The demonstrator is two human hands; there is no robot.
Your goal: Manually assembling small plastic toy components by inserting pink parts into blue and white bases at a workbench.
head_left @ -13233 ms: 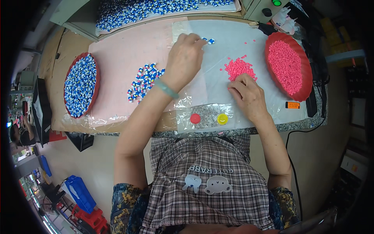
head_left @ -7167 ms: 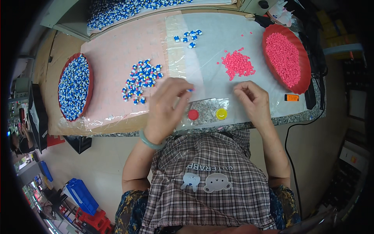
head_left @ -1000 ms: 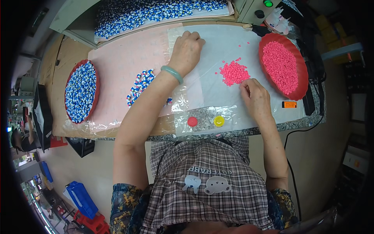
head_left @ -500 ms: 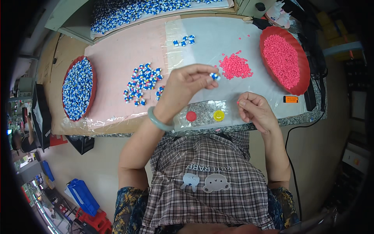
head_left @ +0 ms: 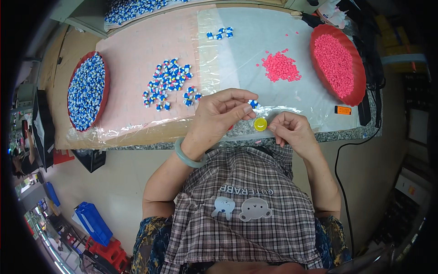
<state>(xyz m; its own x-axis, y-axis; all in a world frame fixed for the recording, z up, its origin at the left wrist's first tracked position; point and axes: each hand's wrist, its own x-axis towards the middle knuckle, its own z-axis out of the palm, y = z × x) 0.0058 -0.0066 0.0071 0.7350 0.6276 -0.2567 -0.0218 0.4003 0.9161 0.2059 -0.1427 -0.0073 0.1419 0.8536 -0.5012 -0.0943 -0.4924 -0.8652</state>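
Observation:
Between the thumb and fingers of my left hand, I pinch a small blue-and-white figurine over the front of the table. My right hand is closed in a pinch, its fingertips right beside a round yellow cap. The small pink piece in that pinch, visible half a second earlier, is now mostly hidden by the fingers. A red cap is largely covered by my left hand. Beyond the hands lies a loose pile of small pink pieces.
Several blue-and-white figurines lie grouped at left, a few more at the back. A red bowl of figurines stands far left, a red bowl of pink pieces at right. An orange-and-black rectangular item lies near it.
My right hand has moved left to the yellow cap. My left hand has come nearer with the figurine and now covers most of the red cap. The view has shifted slightly.

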